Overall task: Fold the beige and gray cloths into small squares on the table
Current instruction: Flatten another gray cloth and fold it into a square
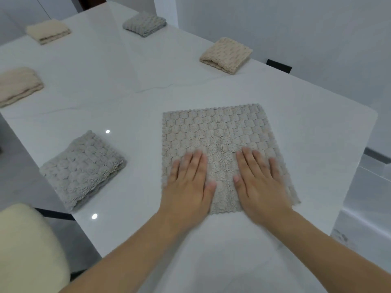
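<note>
A gray textured cloth [218, 134] lies spread flat on the white table [131, 115], near its front right corner. My left hand [190, 182] and my right hand [260, 182] rest palm down on the cloth's near half, fingers straight and side by side, a strip of cloth showing between them. A folded gray cloth [82, 170] sits at the table's left edge. Another folded gray cloth [145, 23] lies at the far end. Three folded beige cloths lie around the table: far left [48, 31], left [18, 85] and far right [226, 55].
A cream cushioned chair [27, 248] stands at the lower left beside the table. A dark chair back [278, 66] shows past the table's right edge. White walls and a low white ledge [370, 187] lie to the right.
</note>
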`<act>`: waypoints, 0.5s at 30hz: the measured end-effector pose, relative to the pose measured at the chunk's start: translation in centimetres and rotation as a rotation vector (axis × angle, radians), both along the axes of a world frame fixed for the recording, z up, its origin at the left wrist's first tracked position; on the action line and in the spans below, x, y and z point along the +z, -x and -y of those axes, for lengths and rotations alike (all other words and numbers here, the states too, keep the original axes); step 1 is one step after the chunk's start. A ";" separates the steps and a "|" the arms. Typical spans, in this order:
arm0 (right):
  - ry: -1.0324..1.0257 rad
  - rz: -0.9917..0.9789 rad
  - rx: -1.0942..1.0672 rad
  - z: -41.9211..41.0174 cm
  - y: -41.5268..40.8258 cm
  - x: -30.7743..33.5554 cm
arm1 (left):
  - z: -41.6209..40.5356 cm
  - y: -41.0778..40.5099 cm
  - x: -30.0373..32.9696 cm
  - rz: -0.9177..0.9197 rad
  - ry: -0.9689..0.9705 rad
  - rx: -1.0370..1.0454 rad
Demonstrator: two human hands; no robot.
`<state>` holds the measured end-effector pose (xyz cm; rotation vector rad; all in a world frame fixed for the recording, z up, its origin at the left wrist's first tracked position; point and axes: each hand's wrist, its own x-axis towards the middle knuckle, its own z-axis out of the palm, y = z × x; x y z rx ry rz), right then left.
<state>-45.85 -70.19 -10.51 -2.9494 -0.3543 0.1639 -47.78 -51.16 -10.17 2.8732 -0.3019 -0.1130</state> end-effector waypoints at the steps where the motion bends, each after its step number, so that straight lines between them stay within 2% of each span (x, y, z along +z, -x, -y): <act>1: 0.014 0.000 0.011 0.4 0.1 -0.3 | -0.3 0.8 -0.5 0.011 -0.033 -0.018; 7: 0.047 -0.012 -0.045 4.7 0.5 -0.3 | -4.5 1.9 -0.7 0.021 -0.071 0.038; 10: 0.006 0.052 -0.086 4.9 1.0 0.1 | -3.9 2.3 0.7 0.075 -0.127 -0.054; 12: -0.050 0.144 -0.044 4.8 1.2 0.5 | -3.1 2.3 1.5 0.108 -0.071 -0.165; 15: -0.063 0.154 0.157 4.8 2.1 0.7 | -2.1 2.3 2.4 0.110 -0.077 -0.274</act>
